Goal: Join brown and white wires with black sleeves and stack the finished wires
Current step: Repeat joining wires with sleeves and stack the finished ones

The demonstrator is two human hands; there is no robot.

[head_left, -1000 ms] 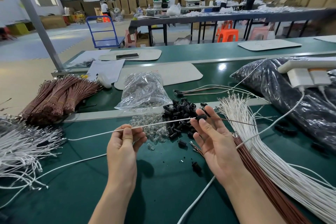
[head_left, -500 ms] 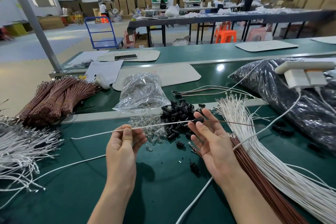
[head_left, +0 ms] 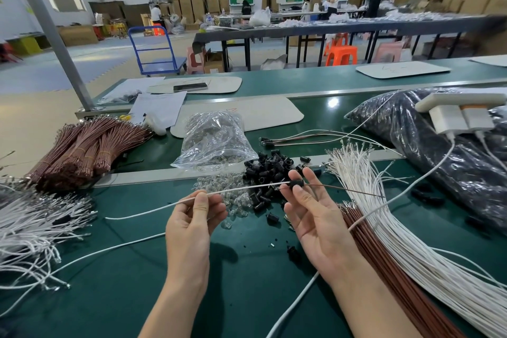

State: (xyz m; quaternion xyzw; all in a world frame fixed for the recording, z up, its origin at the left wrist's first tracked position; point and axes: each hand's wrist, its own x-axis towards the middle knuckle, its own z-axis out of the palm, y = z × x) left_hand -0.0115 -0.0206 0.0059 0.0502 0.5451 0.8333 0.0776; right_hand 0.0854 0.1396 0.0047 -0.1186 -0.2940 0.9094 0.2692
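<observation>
A green work surface (head_left: 123, 296) seen from above, with a person's two hands at the centre; at the far left lies a loose heap of white wires (head_left: 33, 228); behind it, tied bundles of brown wires (head_left: 82, 151); the left hand (head_left: 192, 222), fingers curled and back to the camera, pinches a white wire (head_left: 241, 189) between thumb and fingertips, just above the surface; the wire's free end trails down to the left, and its other end runs right into a black sleeve (head_left: 296, 183); behind the hands sit a clear plastic bag (head_left: 214, 140), a scatter of small clear parts (head_left: 219, 186) and a pile of loose black sleeves (head_left: 269, 170); the right hand (head_left: 315, 217), palm up, pinches the held sleeve at its fingertips, the other fingers loosely spread; a brown wire (head_left: 345, 190) sticks out of the sleeve to the right; farther back lie a few joined wires (head_left: 301, 136); at the right, a long sheaf of white wires (head_left: 384, 214) lies beside a sheaf of brown wires (head_left: 384, 263), near a dark plastic bag (head_left: 439, 151).
</observation>
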